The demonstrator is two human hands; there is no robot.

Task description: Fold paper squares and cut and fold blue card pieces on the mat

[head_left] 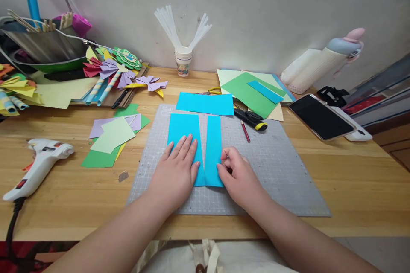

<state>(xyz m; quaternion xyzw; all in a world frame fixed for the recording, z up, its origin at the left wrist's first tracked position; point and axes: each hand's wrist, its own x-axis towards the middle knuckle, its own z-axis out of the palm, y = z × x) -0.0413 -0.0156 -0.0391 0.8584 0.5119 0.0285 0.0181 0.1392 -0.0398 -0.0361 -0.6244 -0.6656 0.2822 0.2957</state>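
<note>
The wooden table (pixel 346 187) carries everything, and on it, in front of the person, lies a grey gridded cutting mat (pixel 262 170). On the near half of the mat and reaching back toward its far edge is the wide blue piece (pixel 184 126), flat, its long axis running away from the body. It looks like thin card or stiff paper: light, likely to slide on the mat and to crease under a hard pinch, so a flat palm suits it best.

The left hand (pixel 176 168) gives just that: it is spread over the piece, pressing from above, its grip not closed round anything. The right hand (pixel 238 175) is half curled at the right side, its thumb touching the edge of the narrow blue strip (pixel 213 140); whether the grip pinches the paper I cannot tell. Behind both, the crosswise blue piece (pixel 205 104) straddles the far edge of the mat, its long axis running left to right.

The narrow strip also points away from the body, a thin wedge of mat showing between it and the wide piece, closing toward the near end. Being slimmer, it should bend more readily; its long outer edge offers the best hold. A utility knife (pixel 251 118) and a smaller red pencil (pixel 245 131) lie beyond the right hand.
</note>
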